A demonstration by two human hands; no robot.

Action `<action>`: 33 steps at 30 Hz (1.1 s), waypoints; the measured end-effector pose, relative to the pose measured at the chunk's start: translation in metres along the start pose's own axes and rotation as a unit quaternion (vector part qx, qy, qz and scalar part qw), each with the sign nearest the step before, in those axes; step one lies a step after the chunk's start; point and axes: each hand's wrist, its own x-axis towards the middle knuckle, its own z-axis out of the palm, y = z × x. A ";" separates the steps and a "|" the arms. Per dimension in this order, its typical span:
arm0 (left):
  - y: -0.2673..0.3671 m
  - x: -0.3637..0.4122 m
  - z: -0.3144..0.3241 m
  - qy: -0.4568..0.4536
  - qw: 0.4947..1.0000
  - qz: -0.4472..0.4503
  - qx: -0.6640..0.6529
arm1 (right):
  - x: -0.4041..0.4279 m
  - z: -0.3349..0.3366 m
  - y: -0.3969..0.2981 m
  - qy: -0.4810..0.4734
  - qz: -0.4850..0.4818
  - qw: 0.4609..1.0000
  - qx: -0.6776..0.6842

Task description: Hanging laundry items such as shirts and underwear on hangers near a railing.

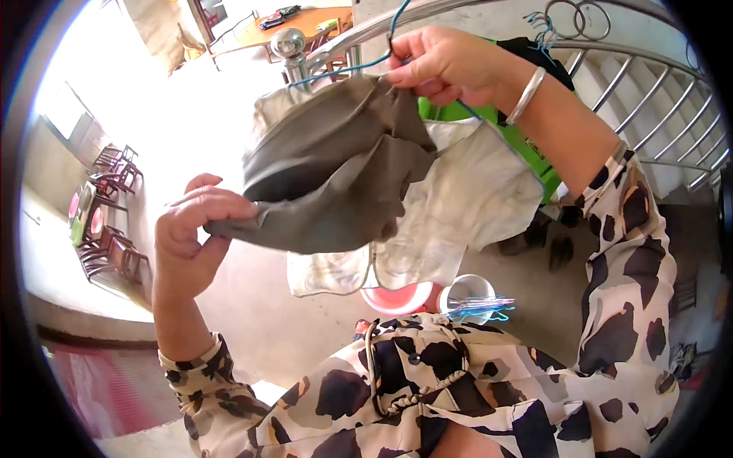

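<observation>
A thin grey-brown garment (338, 154) is stretched between my hands, its opening gaping. My left hand (194, 229) pinches one end of it between thumb and fingers. At the upper right, my right hand (441, 66) grips the garment's other end together with a blue wire clothes hanger (361, 64). A pale, nearly see-through garment (452, 206) hangs behind the grey-brown one, its lower edge showing beneath. The grey-brown cloth hides part of it.
A steel stair railing (641, 71) with a ball-topped post (289, 46) stands ahead, with green cloth (550, 177) beside it. Below are a pink basin (398, 297) and a white bucket (467, 286) with several hangers (481, 309) across it. Wooden chairs (117, 249) stand left.
</observation>
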 end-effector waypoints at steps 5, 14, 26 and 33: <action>-0.020 -0.025 0.002 -0.054 0.997 -0.007 -0.047 | -0.016 -0.016 -0.018 0.074 0.002 0.997 -0.019; -0.090 -0.094 0.065 -0.296 0.902 -0.313 -0.037 | -0.007 -0.021 -0.031 0.174 0.009 0.984 0.046; -0.095 -0.097 0.125 -0.527 0.797 -0.178 -0.236 | -0.004 -0.010 -0.032 0.179 -0.012 0.978 0.109; -0.078 0.001 0.135 -0.084 0.864 -0.273 -0.415 | -0.010 0.016 -0.028 0.143 -0.028 0.987 0.065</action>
